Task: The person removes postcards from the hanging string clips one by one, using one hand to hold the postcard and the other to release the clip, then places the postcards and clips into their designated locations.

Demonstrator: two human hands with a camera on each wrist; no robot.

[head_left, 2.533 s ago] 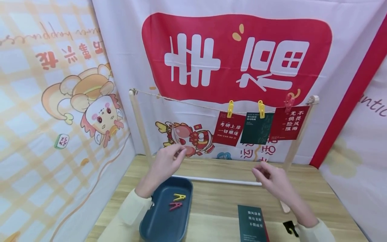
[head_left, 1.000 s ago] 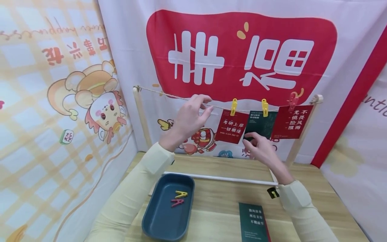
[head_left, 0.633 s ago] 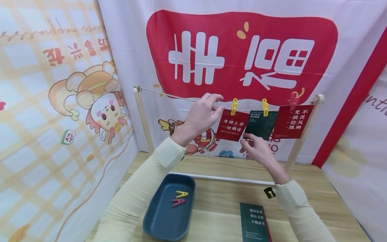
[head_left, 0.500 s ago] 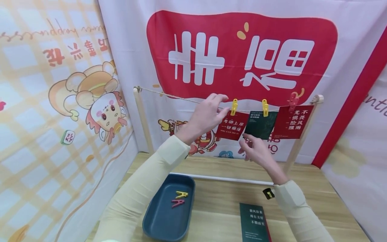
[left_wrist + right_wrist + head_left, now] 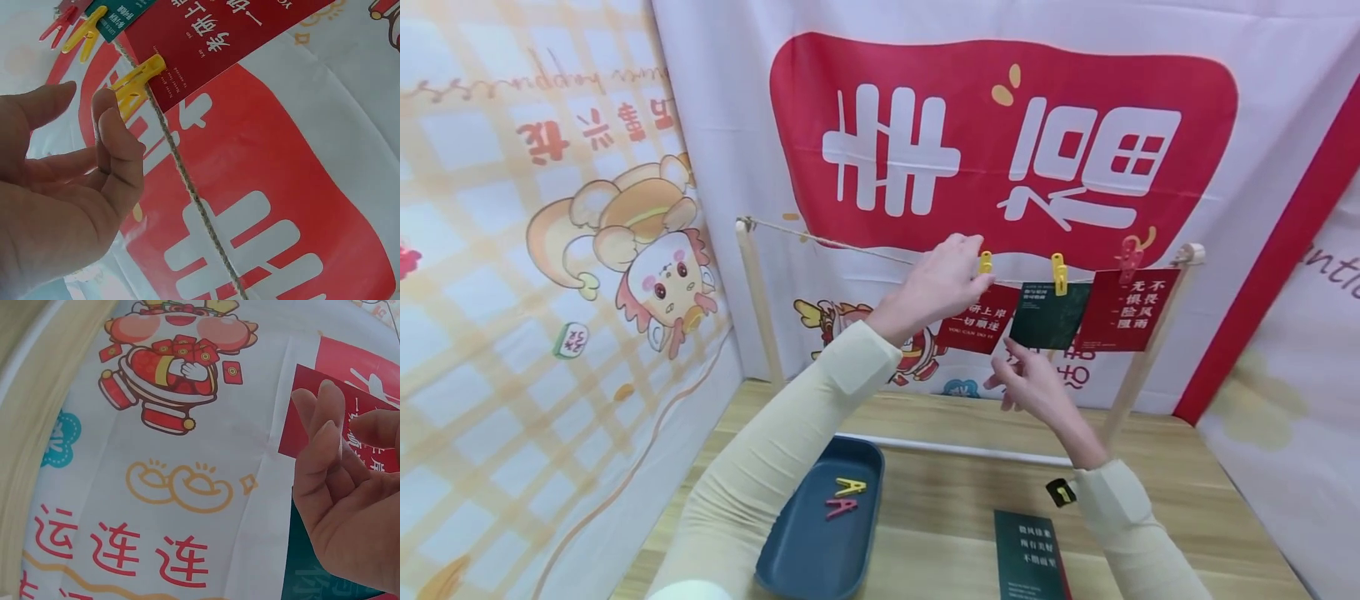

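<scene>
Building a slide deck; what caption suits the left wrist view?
Left hand close to a yellow clip fastening a red card to a string.

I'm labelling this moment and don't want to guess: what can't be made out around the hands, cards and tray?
- Head view: left red card's upper left part, hidden by the left hand.
- Head view: tray's left side, behind the left sleeve.
- Head view: loose green card's lower end, cut off by the bottom edge.
- Left wrist view: whether the left hand touches the yellow clip; fingers overlap its end.
</scene>
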